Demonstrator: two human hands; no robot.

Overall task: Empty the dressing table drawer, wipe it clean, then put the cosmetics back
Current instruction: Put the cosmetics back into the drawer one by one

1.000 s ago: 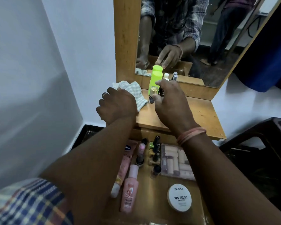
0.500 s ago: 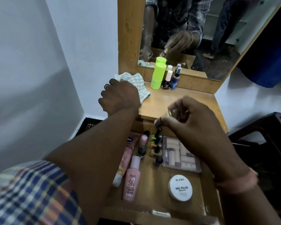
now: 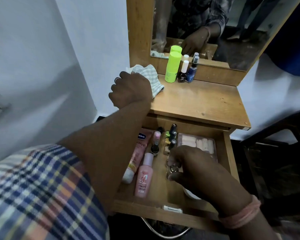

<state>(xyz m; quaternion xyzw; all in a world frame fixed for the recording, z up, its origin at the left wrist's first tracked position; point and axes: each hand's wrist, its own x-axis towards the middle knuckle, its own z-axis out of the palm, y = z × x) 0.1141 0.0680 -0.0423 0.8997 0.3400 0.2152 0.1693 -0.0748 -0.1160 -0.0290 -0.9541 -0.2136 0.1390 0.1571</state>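
Observation:
The wooden drawer [image 3: 226,153] is pulled open below the table top. My right hand [image 3: 196,168] is down inside it, fingers pinching a small round-capped bottle [image 3: 173,169]. The drawer also holds a pink tube [image 3: 137,154], a pink bottle [image 3: 144,177], several small nail polish bottles [image 3: 171,135] and a clear box of pale sticks [image 3: 200,143]. My left hand [image 3: 130,90] grips a checked cloth [image 3: 148,75] at the table's left edge. A lime green bottle [image 3: 172,67], a black nail polish [image 3: 183,73] and a blue spray bottle [image 3: 192,71] stand on the table top [image 3: 201,101].
A mirror [image 3: 206,28] in a wooden frame rises behind the table top. A white wall runs along the left. A dark chair frame [image 3: 275,153] stands to the right of the drawer. A white round tin [image 3: 190,194] lies partly hidden under my right wrist.
My right hand took a small bottle from beside the green bottle on the table top and came down into the drawer with it. My left hand stayed on the cloth.

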